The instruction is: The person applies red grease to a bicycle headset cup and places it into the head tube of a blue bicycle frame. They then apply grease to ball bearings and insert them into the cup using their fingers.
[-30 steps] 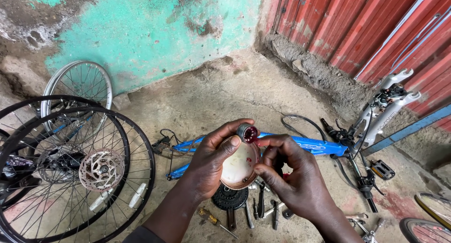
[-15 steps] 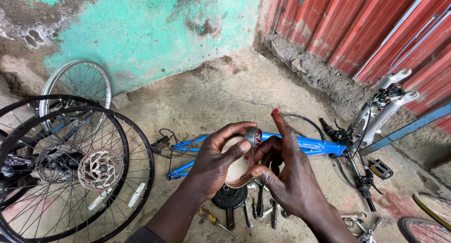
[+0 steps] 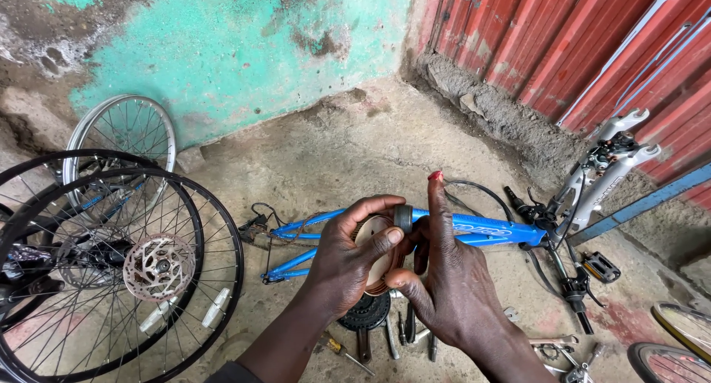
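Observation:
My left hand (image 3: 348, 261) grips a small round tan tin (image 3: 372, 255) on its edge, thumb across its face. A small dark ring-shaped part (image 3: 403, 217) sits at the tin's top, between my left index fingertip and my right hand. My right hand (image 3: 444, 279) presses against the tin from the right, thumb under it, index finger pointing up with red on its tip. Both hands hover above a blue bicycle frame (image 3: 481, 227) lying on the concrete floor.
Bicycle wheels, one with a disc rotor (image 3: 158, 266), lean at the left. A black sprocket cluster (image 3: 364, 312) and several tools lie on the floor below my hands. A white fork and handlebar (image 3: 603, 164) rest by the red corrugated wall. More tyres lie at the bottom right.
The tin has turned from showing its round face to edge-on. My right hand has closed in against it, index finger raised, and both hands have shifted slightly lower.

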